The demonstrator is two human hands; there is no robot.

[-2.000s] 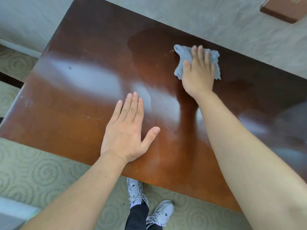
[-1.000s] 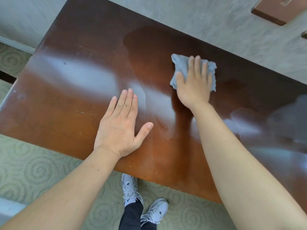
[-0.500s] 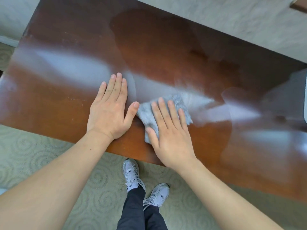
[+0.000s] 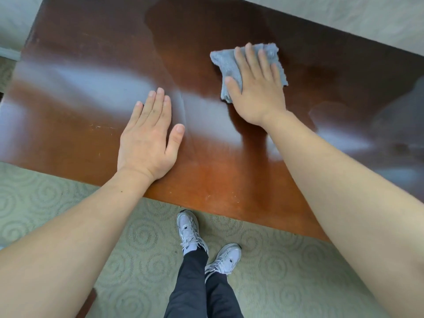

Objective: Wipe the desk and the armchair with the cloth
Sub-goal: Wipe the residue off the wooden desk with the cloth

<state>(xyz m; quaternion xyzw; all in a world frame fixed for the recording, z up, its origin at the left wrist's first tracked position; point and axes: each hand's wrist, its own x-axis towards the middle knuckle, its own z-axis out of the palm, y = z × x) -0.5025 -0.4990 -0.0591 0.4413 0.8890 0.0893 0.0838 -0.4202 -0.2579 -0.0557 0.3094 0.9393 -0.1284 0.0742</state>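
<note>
Two hands flat, open: right hand [image 4: 258,92] pressing cloth [image 4: 229,65] onto surface [image 4: 91,65]; left hand [image 4: 146,138] palm-down, holding nothing.

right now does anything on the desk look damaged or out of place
Only light wear: pale scratches on the desk left of the flat left hand, and small pale flecks near the front edge. The right hand presses the cloth flat. Nothing spilled.
</note>
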